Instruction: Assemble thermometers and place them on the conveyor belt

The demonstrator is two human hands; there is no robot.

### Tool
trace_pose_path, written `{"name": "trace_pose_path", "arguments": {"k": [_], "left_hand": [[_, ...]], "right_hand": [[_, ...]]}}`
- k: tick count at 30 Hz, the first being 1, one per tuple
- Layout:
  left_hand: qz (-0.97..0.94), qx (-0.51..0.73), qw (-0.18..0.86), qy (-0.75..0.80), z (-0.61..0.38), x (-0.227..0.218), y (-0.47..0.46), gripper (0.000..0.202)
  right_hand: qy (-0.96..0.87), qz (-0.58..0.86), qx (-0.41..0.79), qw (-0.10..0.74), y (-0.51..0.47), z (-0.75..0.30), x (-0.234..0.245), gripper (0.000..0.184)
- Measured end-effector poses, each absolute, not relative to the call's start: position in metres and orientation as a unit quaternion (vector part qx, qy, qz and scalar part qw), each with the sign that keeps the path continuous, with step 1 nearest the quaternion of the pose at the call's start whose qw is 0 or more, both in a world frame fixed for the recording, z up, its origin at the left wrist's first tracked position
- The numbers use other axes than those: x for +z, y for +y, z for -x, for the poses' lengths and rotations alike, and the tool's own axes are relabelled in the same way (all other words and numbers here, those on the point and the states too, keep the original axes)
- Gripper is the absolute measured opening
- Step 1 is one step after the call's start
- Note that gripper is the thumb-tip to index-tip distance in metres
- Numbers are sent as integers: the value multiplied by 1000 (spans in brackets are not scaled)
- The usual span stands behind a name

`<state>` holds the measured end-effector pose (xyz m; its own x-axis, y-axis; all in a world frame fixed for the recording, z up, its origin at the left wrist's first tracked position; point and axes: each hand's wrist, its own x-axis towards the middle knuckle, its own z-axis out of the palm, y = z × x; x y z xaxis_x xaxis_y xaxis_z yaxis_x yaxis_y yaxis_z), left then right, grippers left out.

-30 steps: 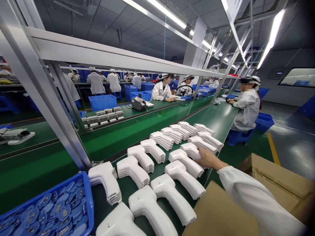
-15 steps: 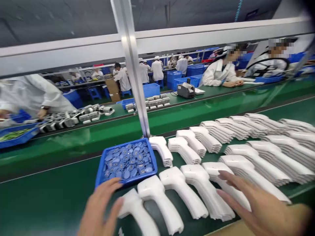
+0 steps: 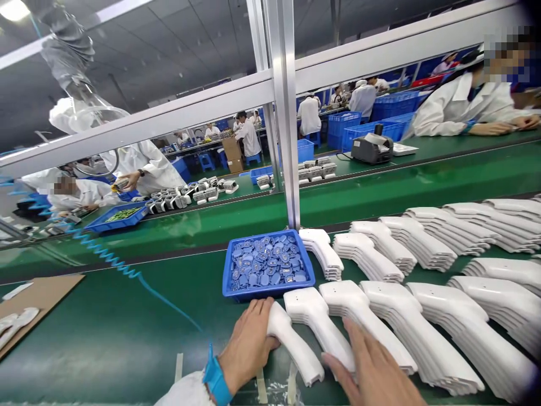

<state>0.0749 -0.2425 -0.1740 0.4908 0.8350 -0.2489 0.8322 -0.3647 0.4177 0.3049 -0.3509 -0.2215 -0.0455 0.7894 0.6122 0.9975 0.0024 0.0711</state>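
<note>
White plastic gun-shaped housing halves stand in rows on the green work surface. At the left end of the front row is a single-looking white housing half [image 3: 296, 344]. My left hand [image 3: 249, 338] is closed at its wide head, fingertips on top and thumb lower against its edge. My right hand [image 3: 372, 366] has its thumb and fingers apart over the handle of the neighbouring white housing stack [image 3: 315, 316]; whether it touches is unclear. Just behind the front row sits a blue tray [image 3: 226, 287], filled with small blue oval plastic pieces [image 3: 266, 262].
More nested housing stacks [image 3: 426, 316] extend to the right. A metal post [image 3: 287, 141] rises behind the tray. At left lie a cardboard sheet [image 3: 46, 304] and a coiled blue air hose [image 3: 101, 254]. Co-workers in white coats sit across the line, near a black tape dispenser [image 3: 372, 148].
My view has swung left, so the tray and housings appear further right. My left hand has closed on the leftmost housing half. My right hand is now nearer the left end of the row.
</note>
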Motion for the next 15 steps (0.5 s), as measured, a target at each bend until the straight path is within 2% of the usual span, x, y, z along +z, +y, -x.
{"name": "trace_pose_path", "arguments": {"k": [4, 9, 12, 15], "left_hand": [[-845, -54, 218, 485, -71, -184, -240, 75], [-853, -100, 192, 475, -67, -180, -236, 76], [-850, -101, 194, 479, -67, -177, -234, 77], [-840, -113, 212, 487, -60, -171, -236, 83]], "right_hand": [[-665, 687, -262, 129, -343, -277, -243, 42], [-585, 755, -292, 42, -332, -245, -231, 39], [-562, 780, -273, 32, -333, -233, -225, 39], [-597, 764, -233, 77, -348, -246, -226, 47]]}}
